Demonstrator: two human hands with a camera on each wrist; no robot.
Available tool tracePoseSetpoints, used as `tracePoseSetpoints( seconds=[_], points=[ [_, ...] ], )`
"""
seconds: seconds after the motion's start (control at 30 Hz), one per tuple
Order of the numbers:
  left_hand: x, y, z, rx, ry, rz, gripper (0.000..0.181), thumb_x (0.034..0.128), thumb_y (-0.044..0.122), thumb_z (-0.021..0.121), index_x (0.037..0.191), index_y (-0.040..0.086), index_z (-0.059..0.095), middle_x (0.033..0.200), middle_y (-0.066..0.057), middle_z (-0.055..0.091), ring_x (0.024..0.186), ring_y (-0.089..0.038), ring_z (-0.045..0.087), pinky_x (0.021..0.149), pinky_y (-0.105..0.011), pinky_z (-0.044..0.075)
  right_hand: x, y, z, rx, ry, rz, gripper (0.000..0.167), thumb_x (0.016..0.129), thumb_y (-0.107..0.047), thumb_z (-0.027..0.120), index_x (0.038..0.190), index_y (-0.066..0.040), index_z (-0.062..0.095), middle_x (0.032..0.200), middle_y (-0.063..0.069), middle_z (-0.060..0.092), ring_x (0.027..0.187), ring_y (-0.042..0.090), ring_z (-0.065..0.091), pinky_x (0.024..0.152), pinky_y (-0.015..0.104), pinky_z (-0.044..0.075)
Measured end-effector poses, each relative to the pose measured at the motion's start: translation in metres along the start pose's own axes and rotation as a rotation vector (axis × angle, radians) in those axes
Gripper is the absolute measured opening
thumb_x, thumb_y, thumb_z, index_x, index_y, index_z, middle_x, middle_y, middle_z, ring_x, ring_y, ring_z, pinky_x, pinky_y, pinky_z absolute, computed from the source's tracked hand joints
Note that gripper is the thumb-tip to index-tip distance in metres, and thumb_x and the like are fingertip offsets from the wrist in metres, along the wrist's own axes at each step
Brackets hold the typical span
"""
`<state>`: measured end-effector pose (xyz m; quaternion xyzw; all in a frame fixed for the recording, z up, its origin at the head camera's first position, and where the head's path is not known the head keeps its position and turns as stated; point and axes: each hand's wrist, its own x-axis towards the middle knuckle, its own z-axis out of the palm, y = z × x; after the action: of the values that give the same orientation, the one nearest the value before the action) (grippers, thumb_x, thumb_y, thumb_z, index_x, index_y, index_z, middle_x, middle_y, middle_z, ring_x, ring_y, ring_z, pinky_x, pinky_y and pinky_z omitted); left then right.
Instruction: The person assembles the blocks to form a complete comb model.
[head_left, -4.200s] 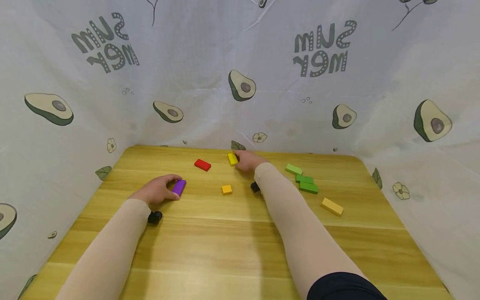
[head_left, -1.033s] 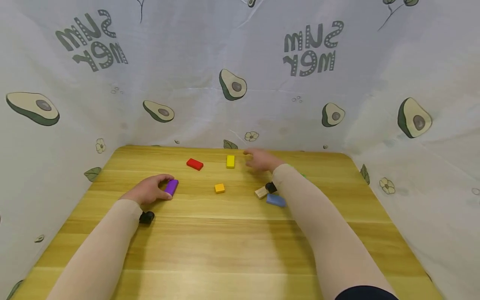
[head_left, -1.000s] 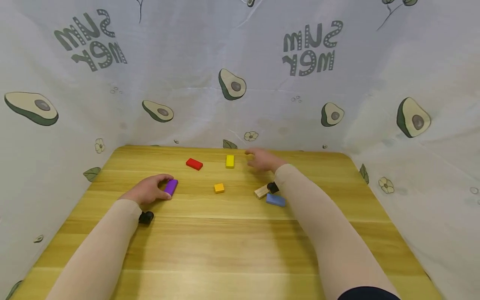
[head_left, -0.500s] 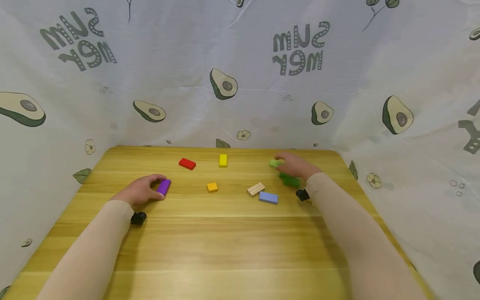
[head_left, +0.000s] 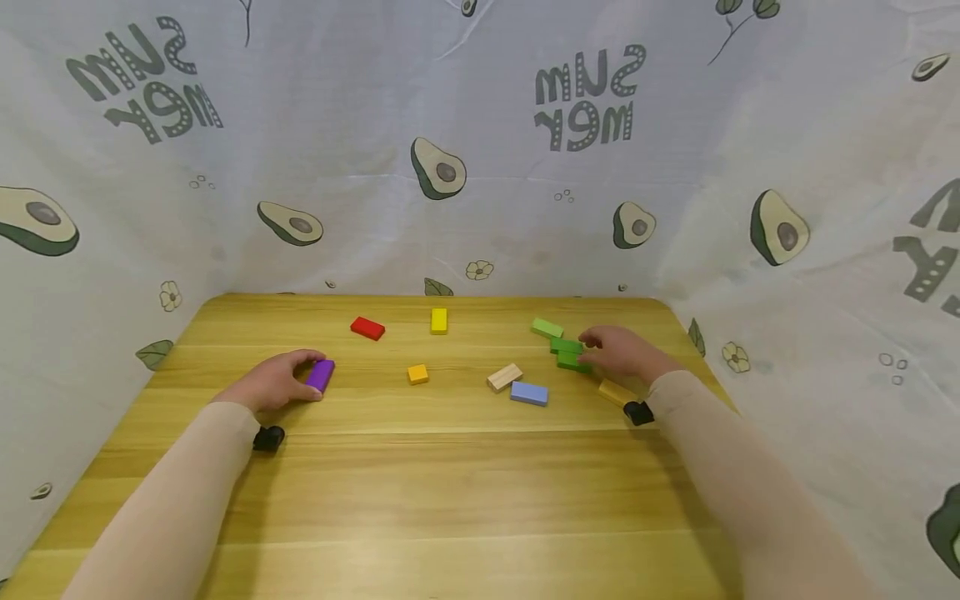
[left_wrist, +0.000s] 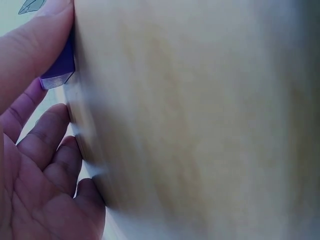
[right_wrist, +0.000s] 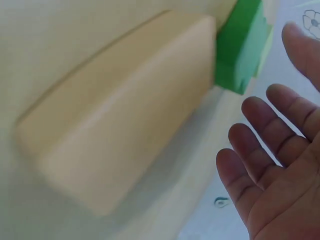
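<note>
A purple block [head_left: 320, 376] lies on the left part of the table, and my left hand [head_left: 267, 383] pinches it between thumb and index finger. In the left wrist view the other fingers of that hand rest loosely on the wood. My right hand [head_left: 624, 353] hovers at the right, just beside two green blocks [head_left: 566, 344] that lie against each other. Its fingers are relaxed and hold nothing in the right wrist view. A light green block [head_left: 547, 327] sits behind the pair. Under the right wrist is a pale yellow block [head_left: 617, 392], partly covered by the wrist camera.
Along the back lie a red block [head_left: 367, 328] and a yellow block [head_left: 439, 322]. A small orange block [head_left: 417, 374] is mid-table. Nearby, a plain wooden block [head_left: 505, 377] and a blue block [head_left: 529, 393] nearly touch. A printed cloth [head_left: 360, 250] surrounds the wooden table [head_left: 420, 500].
My right hand let go of the yellow block, now turned straighter, and moved right past the light green block to the green ones. My left hand has kept its pinch. The head view swung right.
</note>
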<state>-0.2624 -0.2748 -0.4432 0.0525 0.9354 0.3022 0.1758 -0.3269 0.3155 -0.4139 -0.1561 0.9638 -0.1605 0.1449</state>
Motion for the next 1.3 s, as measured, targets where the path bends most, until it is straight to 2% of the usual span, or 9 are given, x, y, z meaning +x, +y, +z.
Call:
tracePoseSetpoints(
  seconds=[0.2, 0.5, 0.73, 1.0, 1.13, 1.3],
  points=[
    [0.001, -0.002, 0.003, 0.018, 0.003, 0.006, 0.081, 0.0921, 0.037, 0.082, 0.157, 0.007, 0.044, 0.161, -0.034, 0.037, 0.142, -0.054, 0.041, 0.119, -0.072, 0.032, -0.008, 0.01, 0.014, 0.049, -0.012, 0.021, 0.068, 0.098, -0.039, 0.075, 0.144, 0.007, 0.056, 0.138, 0.027, 0.064, 0.125, 0.043, 0.061, 0.108, 0.059, 0.05],
    [0.0, 0.002, 0.008, 0.01, 0.01, 0.034, 0.085, 0.0915, 0.035, 0.083, 0.157, 0.001, 0.041, 0.161, -0.033, 0.038, 0.146, -0.053, 0.039, 0.122, -0.069, 0.031, -0.011, 0.014, 0.028, 0.02, 0.033, 0.019, 0.053, 0.098, -0.03, 0.075, 0.135, 0.007, 0.063, 0.122, 0.02, 0.071, 0.108, 0.032, 0.066, 0.099, 0.053, 0.055],
    [-0.002, -0.004, 0.006, 0.038, 0.024, 0.053, 0.08, 0.0936, 0.03, 0.08, 0.156, -0.002, 0.042, 0.162, -0.034, 0.038, 0.148, -0.056, 0.036, 0.121, -0.07, 0.03, -0.011, 0.015, 0.031, 0.014, 0.029, 0.014, 0.047, 0.101, -0.025, 0.072, 0.134, 0.008, 0.065, 0.122, 0.021, 0.072, 0.109, 0.033, 0.068, 0.099, 0.053, 0.055],
    [-0.003, -0.001, 0.004, 0.037, 0.047, 0.038, 0.078, 0.0915, 0.036, 0.082, 0.15, -0.002, 0.048, 0.156, -0.032, 0.046, 0.141, -0.051, 0.045, 0.12, -0.069, 0.034, -0.013, 0.01, 0.03, -0.001, 0.035, 0.022, 0.04, 0.102, -0.021, 0.07, 0.132, 0.006, 0.066, 0.115, 0.018, 0.074, 0.104, 0.029, 0.069, 0.098, 0.052, 0.056],
    [-0.001, 0.007, 0.005, 0.03, 0.08, 0.058, 0.077, 0.0908, 0.039, 0.082, 0.147, -0.002, 0.05, 0.15, -0.03, 0.053, 0.136, -0.048, 0.051, 0.118, -0.067, 0.038, -0.014, 0.008, 0.029, 0.005, 0.044, 0.021, 0.04, 0.103, -0.021, 0.068, 0.133, 0.006, 0.066, 0.116, 0.018, 0.074, 0.105, 0.029, 0.069, 0.099, 0.053, 0.056],
    [0.008, 0.033, 0.01, -0.002, 0.086, 0.098, 0.072, 0.0927, 0.037, 0.08, 0.146, -0.002, 0.051, 0.152, -0.03, 0.053, 0.142, -0.05, 0.048, 0.12, -0.066, 0.037, -0.015, 0.006, 0.027, 0.002, 0.053, 0.017, 0.042, 0.104, -0.021, 0.068, 0.135, 0.006, 0.065, 0.121, 0.02, 0.072, 0.109, 0.032, 0.069, 0.099, 0.054, 0.055]
  ],
)
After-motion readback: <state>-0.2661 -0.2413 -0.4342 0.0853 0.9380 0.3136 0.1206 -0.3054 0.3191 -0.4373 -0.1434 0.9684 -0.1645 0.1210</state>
